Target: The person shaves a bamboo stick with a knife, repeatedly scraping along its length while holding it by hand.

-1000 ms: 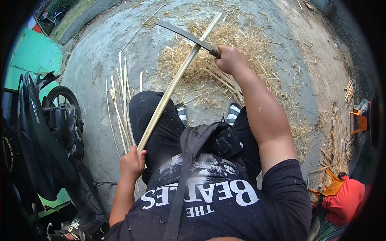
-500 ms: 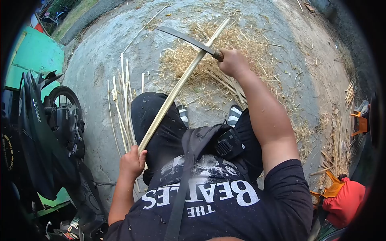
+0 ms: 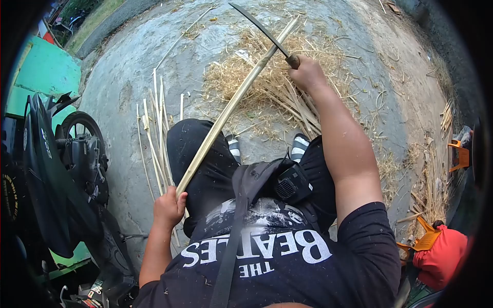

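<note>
My left hand [image 3: 169, 207] is closed round the near end of a long pale bamboo strip [image 3: 223, 117], which slants up and away across my right-pointing view over the left knee. In my right hand [image 3: 308, 73] is the wooden handle of a machete [image 3: 261, 30] with a dark, slightly curved blade. That blade crosses the strip near its far end and points up to the left. Whether its edge is biting into the bamboo I cannot tell. Beneath the strip's far half lies a heap of curly shavings [image 3: 239, 74].
Several thin strips [image 3: 162, 138] lie left of my knee, and more split pieces [image 3: 295, 105] lie by the shavings. A motorcycle [image 3: 77, 149] stands at left. At right are loose bamboo scraps [image 3: 429, 185], an orange plastic piece [image 3: 426, 235] and a person in red [image 3: 442, 256].
My right hand has moved a little farther out and right with the machete, whose blade has swung to point more upward. The strip's far end has shifted slightly; my left hand stays put.
</note>
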`<state>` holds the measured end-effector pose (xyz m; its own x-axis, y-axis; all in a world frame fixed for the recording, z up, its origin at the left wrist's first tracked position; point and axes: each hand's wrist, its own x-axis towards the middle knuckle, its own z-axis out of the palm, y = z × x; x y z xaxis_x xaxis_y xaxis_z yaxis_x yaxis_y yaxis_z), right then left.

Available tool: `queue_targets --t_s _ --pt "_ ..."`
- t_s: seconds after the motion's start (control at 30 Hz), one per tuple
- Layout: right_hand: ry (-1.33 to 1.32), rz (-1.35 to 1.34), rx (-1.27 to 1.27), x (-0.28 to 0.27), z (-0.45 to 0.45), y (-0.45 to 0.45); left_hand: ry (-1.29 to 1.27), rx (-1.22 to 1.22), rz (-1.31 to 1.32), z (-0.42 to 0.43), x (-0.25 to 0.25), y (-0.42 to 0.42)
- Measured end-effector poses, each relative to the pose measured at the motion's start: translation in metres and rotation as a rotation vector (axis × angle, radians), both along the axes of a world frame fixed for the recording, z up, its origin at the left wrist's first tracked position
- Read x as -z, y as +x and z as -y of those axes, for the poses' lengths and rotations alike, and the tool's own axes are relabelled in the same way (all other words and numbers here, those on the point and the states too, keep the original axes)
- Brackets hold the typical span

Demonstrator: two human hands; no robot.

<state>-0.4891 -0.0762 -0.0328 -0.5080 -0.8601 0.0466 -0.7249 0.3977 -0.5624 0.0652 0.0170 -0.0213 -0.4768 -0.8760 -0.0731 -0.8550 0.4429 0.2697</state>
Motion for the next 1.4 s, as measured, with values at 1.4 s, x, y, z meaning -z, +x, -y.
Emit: queue_targets --t_s 1.4 --pt "-0.082 -0.175 -0.422 -0.028 -0.013 0.074 0.331 -0.185 -0.325 -0.02 -0.007 -0.017"
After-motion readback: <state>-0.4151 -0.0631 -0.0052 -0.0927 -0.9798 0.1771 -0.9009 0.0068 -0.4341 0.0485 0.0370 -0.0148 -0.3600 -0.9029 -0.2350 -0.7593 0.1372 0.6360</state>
